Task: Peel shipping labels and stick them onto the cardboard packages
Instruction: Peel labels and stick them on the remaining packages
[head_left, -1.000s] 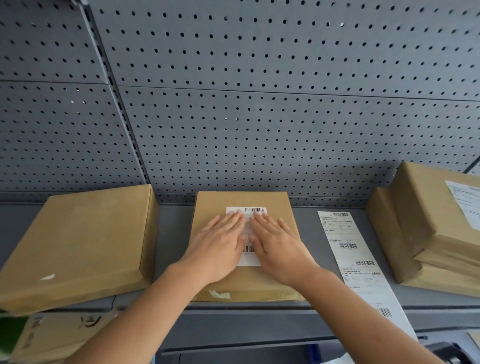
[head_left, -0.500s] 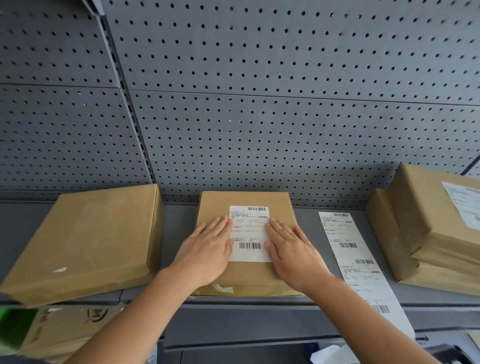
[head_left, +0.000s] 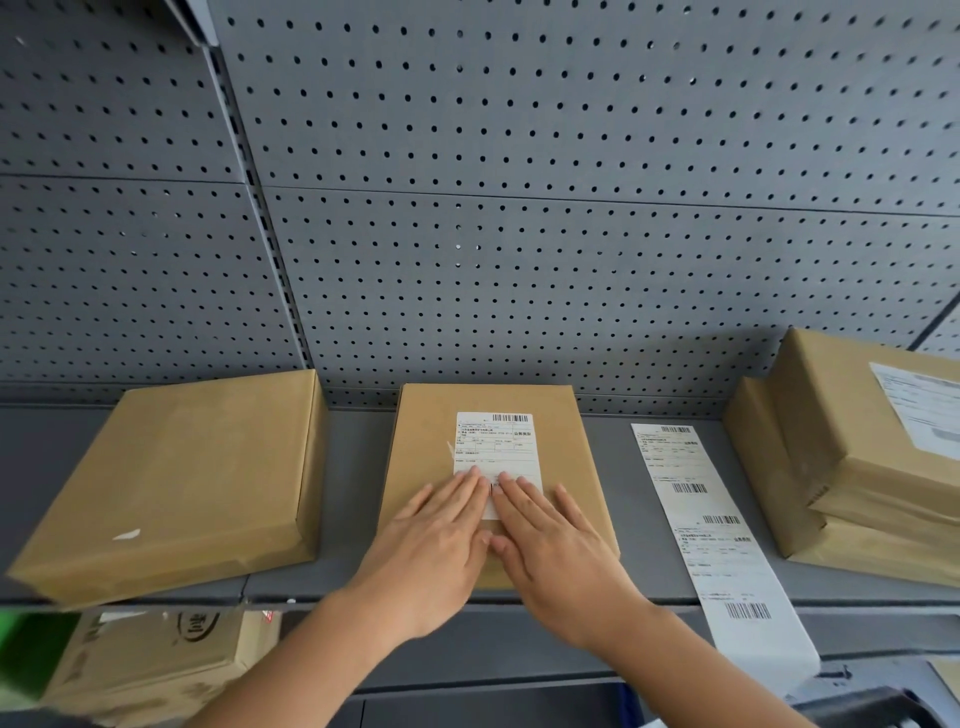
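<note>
A flat cardboard package (head_left: 566, 457) lies in the middle of the grey shelf (head_left: 353, 483). A white shipping label (head_left: 496, 441) with barcodes is stuck on its top. My left hand (head_left: 434, 551) and my right hand (head_left: 558, 556) lie flat side by side on the package, fingers straight, fingertips pressing the label's lower part. A long strip of shipping labels (head_left: 711, 535) lies on the shelf to the right and hangs over its front edge.
A larger plain cardboard box (head_left: 176, 483) sits at the left. Two stacked boxes (head_left: 841, 447) stand at the right, the top one bearing a label. A grey pegboard wall (head_left: 519, 234) rises behind. Another box (head_left: 156, 660) lies on the lower shelf.
Both hands have slid from the label's two sides back together and toward me, and now press its lower part. The view has tilted slightly.
</note>
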